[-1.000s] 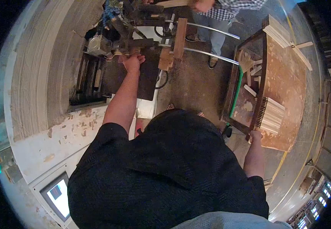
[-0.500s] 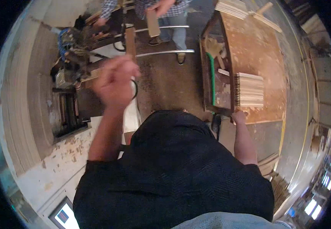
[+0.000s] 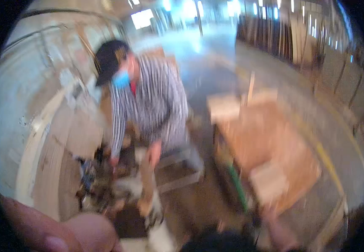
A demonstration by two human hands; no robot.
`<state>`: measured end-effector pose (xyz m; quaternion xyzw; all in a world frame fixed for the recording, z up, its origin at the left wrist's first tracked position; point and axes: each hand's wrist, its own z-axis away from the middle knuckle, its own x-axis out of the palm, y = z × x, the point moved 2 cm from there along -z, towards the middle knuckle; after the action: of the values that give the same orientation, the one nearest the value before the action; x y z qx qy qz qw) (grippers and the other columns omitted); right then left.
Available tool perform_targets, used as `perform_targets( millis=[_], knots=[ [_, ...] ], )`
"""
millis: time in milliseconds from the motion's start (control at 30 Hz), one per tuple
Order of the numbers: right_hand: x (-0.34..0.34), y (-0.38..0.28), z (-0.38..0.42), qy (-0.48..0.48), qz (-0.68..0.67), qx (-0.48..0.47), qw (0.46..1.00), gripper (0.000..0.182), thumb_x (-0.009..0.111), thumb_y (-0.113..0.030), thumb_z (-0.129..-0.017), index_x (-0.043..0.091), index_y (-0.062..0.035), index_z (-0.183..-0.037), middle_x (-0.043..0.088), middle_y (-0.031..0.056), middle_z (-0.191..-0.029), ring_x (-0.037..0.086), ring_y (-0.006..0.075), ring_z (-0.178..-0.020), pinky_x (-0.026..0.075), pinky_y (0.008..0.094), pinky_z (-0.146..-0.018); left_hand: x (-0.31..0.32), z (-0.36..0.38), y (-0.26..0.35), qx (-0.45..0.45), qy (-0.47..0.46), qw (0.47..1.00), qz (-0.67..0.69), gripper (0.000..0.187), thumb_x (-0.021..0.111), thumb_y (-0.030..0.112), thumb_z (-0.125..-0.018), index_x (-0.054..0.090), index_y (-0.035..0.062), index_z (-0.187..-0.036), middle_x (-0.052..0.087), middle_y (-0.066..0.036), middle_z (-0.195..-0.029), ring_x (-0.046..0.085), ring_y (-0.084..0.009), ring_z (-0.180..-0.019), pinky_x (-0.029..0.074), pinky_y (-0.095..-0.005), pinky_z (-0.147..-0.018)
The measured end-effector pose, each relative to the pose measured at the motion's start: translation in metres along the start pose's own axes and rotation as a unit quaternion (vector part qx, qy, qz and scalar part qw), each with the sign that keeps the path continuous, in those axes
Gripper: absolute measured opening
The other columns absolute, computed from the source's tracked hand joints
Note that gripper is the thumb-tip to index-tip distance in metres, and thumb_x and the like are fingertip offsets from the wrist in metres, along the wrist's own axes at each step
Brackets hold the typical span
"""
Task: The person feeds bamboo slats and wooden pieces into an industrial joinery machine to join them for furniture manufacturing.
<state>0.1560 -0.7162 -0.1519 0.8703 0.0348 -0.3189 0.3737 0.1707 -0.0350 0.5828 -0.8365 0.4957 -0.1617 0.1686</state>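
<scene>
My left hand is raised very close to the camera at the lower left, partly cut off by the view's edge. Its large fingers show bent and apart, with nothing between them. Low on the right, my right hand is closed at the near corner of the wooden table, blurred by motion. Just beyond that hand, a stack of light wooden strips lies on the tabletop.
A person in a striped shirt, cap and mask stands ahead, one hand at a wooden board. Dark machinery is at the left. More light boards lie at the table's far end. A green strip runs along the table's side.
The view has tilted up, bringing the person and the hall into sight. My left hand has risen from mid-view to close by the camera. My right hand has stayed at the table corner.
</scene>
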Motion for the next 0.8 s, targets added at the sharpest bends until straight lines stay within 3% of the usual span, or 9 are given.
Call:
perform_targets(
  millis=[133, 300, 333, 367, 400, 567, 667, 700, 800],
  knots=[
    [0.18, 0.346, -0.258, 0.069, 0.104, 0.117, 0.985, 0.035, 0.052, -0.031, -0.095, 0.063, -0.0031, -0.113, 0.067, 0.0193, -0.105, 0.066, 0.036, -0.096, 0.053, 0.0494, -0.089, 0.039, -0.007, 0.01, 0.249, 0.174, 0.942, -0.14, 0.038, 0.06, 0.029, -0.086, 0.062, -0.0075, -0.095, 0.065, -0.024, -0.097, 0.06, -0.0253, -0.072, 0.05, -0.0341, -0.067],
    [0.002, 0.104, -0.109, -0.313, -0.19, 0.223, 0.903, 0.038, 0.055, -0.035, -0.093, 0.061, -0.0036, -0.114, 0.068, 0.0237, -0.097, 0.068, 0.0391, -0.092, 0.051, 0.0519, -0.092, 0.087, 0.038, 0.027, 0.059, 0.013, 0.982, -0.179, 0.037, 0.061, 0.029, -0.085, 0.062, -0.0075, -0.093, 0.066, -0.022, -0.094, 0.061, -0.025, -0.072, 0.05, -0.0346, -0.067],
    [-0.058, 0.036, -0.105, -0.398, -0.255, 0.24, 0.848, 0.038, 0.056, -0.035, -0.093, 0.061, -0.0038, -0.114, 0.068, 0.0246, -0.096, 0.068, 0.0397, -0.092, 0.051, 0.0524, -0.092, 0.091, 0.044, 0.032, 0.016, -0.044, 0.983, -0.178, 0.037, 0.061, 0.029, -0.085, 0.062, -0.0075, -0.092, 0.066, -0.022, -0.094, 0.061, -0.0249, -0.073, 0.05, -0.0347, -0.067],
    [-0.052, 0.035, -0.102, -0.533, -0.361, 0.372, 0.669, 0.035, 0.061, -0.032, -0.087, 0.064, -0.0031, -0.106, 0.069, 0.0245, -0.087, 0.069, 0.0397, -0.085, 0.054, 0.0524, -0.079, 0.097, 0.053, 0.038, -0.032, -0.1, 0.979, -0.174, 0.037, 0.061, 0.029, -0.085, 0.062, -0.0074, -0.092, 0.066, -0.022, -0.094, 0.061, -0.0249, -0.073, 0.05, -0.0347, -0.067],
    [-0.085, 0.054, -0.139, -0.504, -0.435, 0.439, 0.603, 0.032, 0.059, -0.033, -0.088, 0.067, -0.0036, -0.099, 0.07, 0.0238, -0.092, 0.069, 0.0396, -0.087, 0.054, 0.0511, -0.077, 0.097, 0.054, 0.04, -0.073, -0.152, 0.97, -0.173, 0.036, 0.061, 0.028, -0.085, 0.062, -0.0074, -0.091, 0.066, -0.022, -0.093, 0.061, -0.0248, -0.073, 0.05, -0.0348, -0.067],
    [-0.04, 0.03, -0.088, -0.418, -0.337, 0.412, 0.736, 0.031, 0.064, -0.031, -0.084, 0.069, -0.0084, -0.104, 0.069, 0.0193, -0.1, 0.065, 0.0381, -0.098, 0.05, 0.0506, -0.087, 0.091, 0.053, 0.103, -0.154, -0.258, 0.908, -0.29, 0.036, 0.061, 0.028, -0.084, 0.062, -0.0074, -0.088, 0.067, -0.02, -0.091, 0.062, -0.0245, -0.073, 0.05, -0.0353, -0.068],
    [-0.087, 0.06, -0.141, -0.521, -0.363, 0.383, 0.67, 0.029, 0.066, -0.034, -0.083, 0.068, -0.0098, -0.098, 0.069, 0.0179, -0.096, 0.066, 0.0377, -0.094, 0.051, 0.0491, -0.085, 0.122, 0.021, 0.126, -0.184, -0.363, 0.846, -0.343, 0.036, 0.061, 0.028, -0.084, 0.062, -0.0074, -0.087, 0.068, -0.019, -0.089, 0.062, -0.0244, -0.073, 0.05, -0.0356, -0.068],
    [-0.07, 0.058, -0.128, -0.505, -0.377, 0.385, 0.675, 0.029, 0.066, -0.036, -0.082, 0.068, -0.0103, -0.096, 0.07, 0.0167, -0.095, 0.066, 0.0366, -0.093, 0.051, 0.0487, -0.083, 0.161, 0.042, 0.136, -0.301, -0.403, 0.849, -0.163, 0.02, 0.065, 0.016, -0.088, 0.066, -0.0035, -0.086, 0.065, -0.009, -0.082, 0.061, -0.0218, -0.082, 0.049, -0.0351, -0.075],
    [-0.071, 0.05, -0.119, -0.476, -0.402, 0.397, 0.674, 0.03, 0.067, -0.038, -0.082, 0.068, -0.011, -0.094, 0.07, 0.0145, -0.094, 0.067, 0.0346, -0.092, 0.052, 0.0476, -0.081, 0.132, 0.169, 0.15, -0.52, -0.24, 0.77, -0.28, 0.023, 0.075, 0.001, -0.079, 0.07, -0.0015, -0.101, 0.07, -0.006, -0.089, 0.063, -0.0147, -0.081, 0.051, -0.03, -0.075]
  ],
)
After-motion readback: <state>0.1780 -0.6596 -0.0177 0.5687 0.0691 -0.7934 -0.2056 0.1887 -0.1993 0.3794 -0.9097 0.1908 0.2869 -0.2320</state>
